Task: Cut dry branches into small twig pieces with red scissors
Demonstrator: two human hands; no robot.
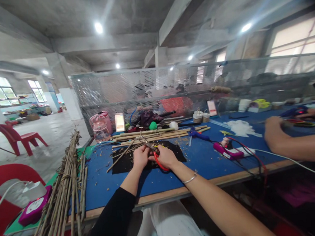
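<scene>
Both hands meet over a black cloth (180,156) strewn with brown scraps on the blue tabletop. My right hand (166,157) grips red-handled shears (160,163), their metal blades pointing up and away to the left, near my left fingers. Closed beside the blades, my left hand (140,157) pinches something small that I cannot make out. A thin stick (119,157) lies slanted to the left of it. Behind the cloth, several longer pale sticks (161,135) lie across the table.
A bundle of brown sticks (67,181) leans over the table's left end, beside a purple power socket (35,207). A blue glue gun (198,134) and a purple power strip (228,150) lie to the right. Another person's arm (297,146) reaches in there. A perforated screen (107,89) stands behind.
</scene>
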